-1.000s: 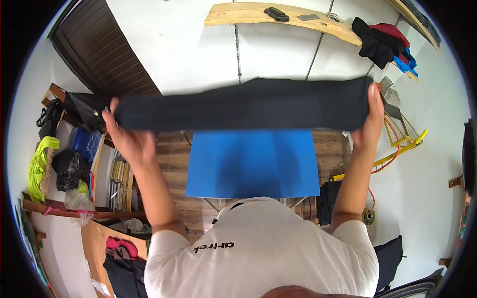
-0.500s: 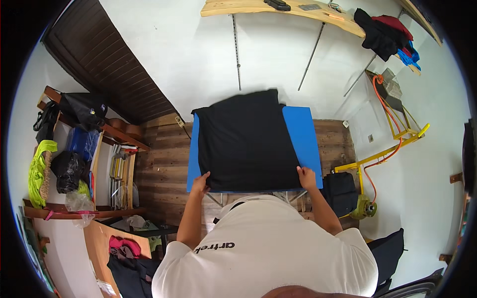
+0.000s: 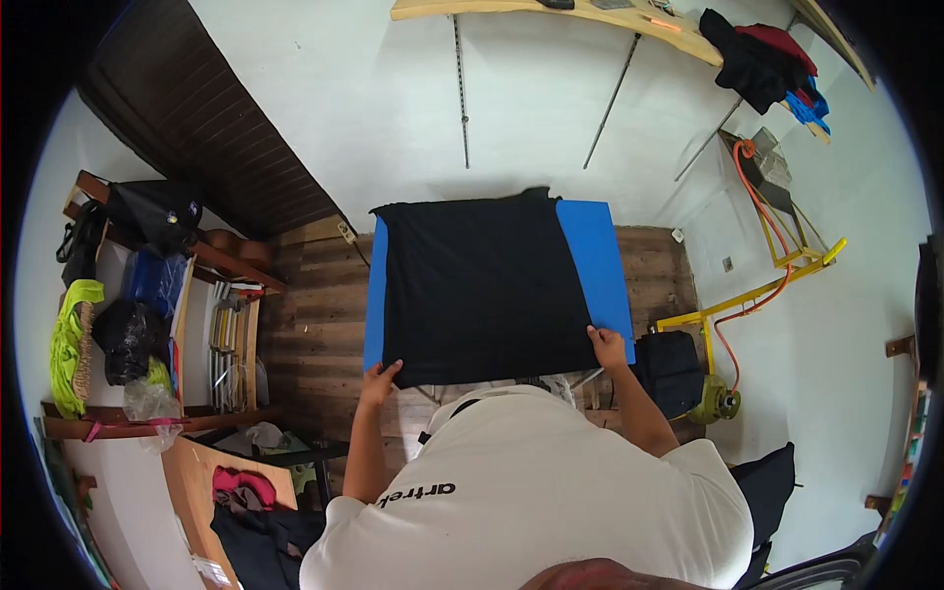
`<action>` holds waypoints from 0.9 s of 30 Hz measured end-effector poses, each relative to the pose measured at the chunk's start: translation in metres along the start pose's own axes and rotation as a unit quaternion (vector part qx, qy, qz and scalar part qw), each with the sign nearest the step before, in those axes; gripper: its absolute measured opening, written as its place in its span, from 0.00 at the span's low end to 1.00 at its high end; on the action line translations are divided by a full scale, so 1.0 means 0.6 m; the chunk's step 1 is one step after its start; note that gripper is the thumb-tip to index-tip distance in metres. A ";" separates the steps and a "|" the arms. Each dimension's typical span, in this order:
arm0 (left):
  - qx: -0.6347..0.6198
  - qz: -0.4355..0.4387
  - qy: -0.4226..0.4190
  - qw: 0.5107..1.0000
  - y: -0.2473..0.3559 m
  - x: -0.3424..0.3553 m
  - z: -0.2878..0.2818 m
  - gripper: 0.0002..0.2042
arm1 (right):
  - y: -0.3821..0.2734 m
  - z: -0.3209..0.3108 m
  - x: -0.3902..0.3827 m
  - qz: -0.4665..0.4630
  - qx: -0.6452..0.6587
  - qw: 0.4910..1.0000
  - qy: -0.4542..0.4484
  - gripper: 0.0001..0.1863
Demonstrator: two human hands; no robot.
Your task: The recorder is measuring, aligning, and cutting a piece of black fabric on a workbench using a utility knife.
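One black cloth [image 3: 482,285] spread over one blue tabletop [image 3: 595,265], mid-frame; two hands, left [image 3: 379,382] and right [image 3: 608,346], each grip pinching its near corners.

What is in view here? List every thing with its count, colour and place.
black cloth: one, black, spread flat on the blue table
blue table: one, blue, centre, over the wood floor
wall shelf: one, pale wood, top
clothes on shelf: a pile, black, red and blue, top right
yellow frame: one, yellow, right
side rack: one, brown, left, with bags
left hand: one, at the cloth's near left corner
right hand: one, at the cloth's near right corner
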State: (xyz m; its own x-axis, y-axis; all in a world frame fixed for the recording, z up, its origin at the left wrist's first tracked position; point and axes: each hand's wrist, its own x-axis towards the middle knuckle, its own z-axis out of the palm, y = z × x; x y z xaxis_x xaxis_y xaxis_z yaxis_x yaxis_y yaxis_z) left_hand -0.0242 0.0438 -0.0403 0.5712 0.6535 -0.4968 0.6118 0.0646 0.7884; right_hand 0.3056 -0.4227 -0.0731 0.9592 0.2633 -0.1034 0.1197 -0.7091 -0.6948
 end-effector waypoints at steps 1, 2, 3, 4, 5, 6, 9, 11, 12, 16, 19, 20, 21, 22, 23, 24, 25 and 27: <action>-0.087 -0.110 -0.022 0.990 0.012 -0.007 -0.005 0.23 | 0.005 0.002 0.003 0.009 0.009 1.000 -0.002 0.32; -0.102 -0.079 -0.018 0.991 0.020 -0.013 -0.008 0.19 | 0.010 0.005 0.005 0.037 0.007 0.999 -0.009 0.31; -0.098 -0.096 -0.020 0.990 0.027 -0.015 -0.010 0.19 | 0.015 0.005 0.008 0.051 0.001 0.999 -0.009 0.29; -0.117 -0.081 -0.021 0.990 0.032 -0.015 -0.010 0.19 | 0.019 0.006 0.010 0.043 0.015 0.999 -0.013 0.29; -0.131 -0.077 -0.015 0.988 0.034 -0.013 -0.010 0.19 | 0.022 0.005 0.013 0.047 0.041 0.998 -0.016 0.28; -0.195 -0.073 0.003 0.978 0.033 -0.011 -0.003 0.13 | 0.024 0.004 0.014 0.070 0.057 0.996 -0.017 0.27; -0.108 -0.093 0.026 0.989 0.035 0.009 -0.012 0.13 | 0.026 -0.002 0.019 0.105 0.063 0.992 -0.042 0.25; -0.111 -0.078 0.007 0.991 0.036 0.021 -0.012 0.17 | 0.026 -0.005 0.020 0.111 0.097 0.988 -0.045 0.25; -0.142 -0.084 0.001 0.986 0.039 0.027 -0.009 0.14 | 0.026 -0.006 0.021 0.115 0.080 0.989 -0.056 0.25; -0.214 -0.060 -0.025 0.975 0.045 0.046 0.006 0.10 | 0.031 -0.003 0.021 0.125 0.083 0.987 -0.051 0.26; -0.312 -0.058 -0.068 0.946 0.040 0.068 0.022 0.10 | 0.039 0.002 0.025 0.112 0.040 0.992 -0.040 0.27; -0.310 -0.042 -0.062 0.948 0.036 0.074 0.024 0.10 | 0.041 0.003 0.026 0.093 0.050 0.994 -0.041 0.27; -0.311 -0.045 -0.058 0.948 0.032 0.082 0.022 0.12 | 0.042 0.004 0.027 0.096 0.061 0.993 -0.039 0.27; -0.308 -0.060 -0.050 0.948 0.027 0.088 0.020 0.13 | 0.042 0.005 0.027 0.118 0.065 0.990 -0.043 0.27; -0.310 -0.050 -0.056 0.948 0.021 0.090 0.021 0.13 | 0.042 0.003 0.028 0.100 0.072 0.992 -0.038 0.27; -0.326 -0.048 -0.068 0.942 0.015 0.092 0.020 0.13 | 0.040 0.002 0.028 0.107 0.064 0.991 -0.040 0.27; -0.342 -0.065 -0.082 0.934 0.010 0.092 0.017 0.13 | 0.038 0.001 0.027 0.127 0.051 0.990 -0.045 0.27; -0.351 -0.053 -0.081 0.931 0.005 0.092 0.013 0.12 | 0.032 -0.003 0.025 0.127 0.054 0.989 -0.050 0.26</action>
State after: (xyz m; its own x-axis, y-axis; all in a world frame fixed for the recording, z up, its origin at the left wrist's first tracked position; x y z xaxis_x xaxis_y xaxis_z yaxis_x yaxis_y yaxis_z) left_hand 0.0132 0.0740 -0.0684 0.6377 0.4963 -0.5891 0.1942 0.6365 0.7465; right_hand 0.3226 -0.4334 -0.0867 0.9238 0.1538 -0.3506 -0.1546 -0.6880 -0.7091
